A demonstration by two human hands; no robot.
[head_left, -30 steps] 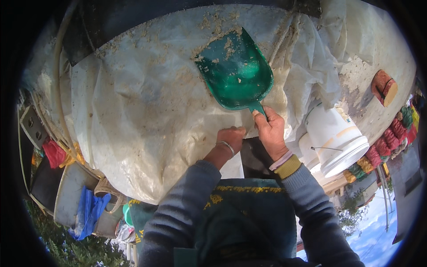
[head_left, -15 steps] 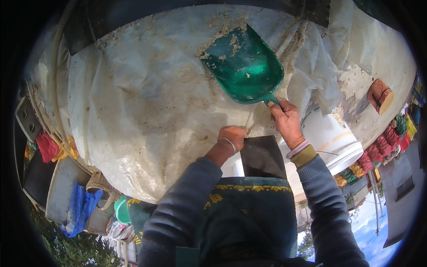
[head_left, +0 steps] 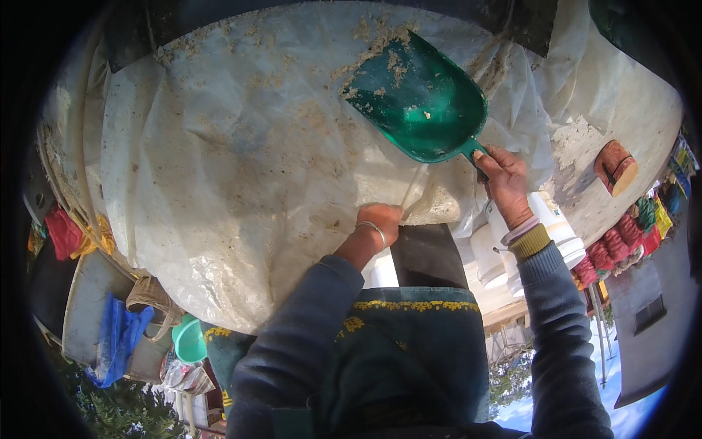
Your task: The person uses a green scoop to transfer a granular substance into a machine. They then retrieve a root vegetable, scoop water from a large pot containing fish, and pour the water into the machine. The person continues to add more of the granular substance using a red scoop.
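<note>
A translucent plastic sheet (head_left: 241, 183) spreads in creases before me, with pale crumbly material (head_left: 369, 33) scattered over its far part. My left hand (head_left: 376, 225) is closed on the sheet's near edge, pulling up a taut fold. In my right hand (head_left: 506, 179) is the handle of a green dustpan (head_left: 442, 110). Its scoop rests on or just over the sheet, open mouth toward the far left, and crumbs cling around its lip. Whether the pan touches the sheet I cannot tell. A dark apron (head_left: 417, 329) with yellow trim covers my front.
White buckets (head_left: 545, 230) stand right of my right wrist. Farther right lies a reddish block (head_left: 615, 167), with red skeins (head_left: 614, 245) hanging beyond it. At the left are a wicker basket (head_left: 150, 296), a blue plastic bag (head_left: 121, 336) and a green basin (head_left: 190, 340).
My right hand and the dustpan have moved right and slightly away from me. The left hand keeps its grip on the sheet edge. The whole view has shifted a little.
</note>
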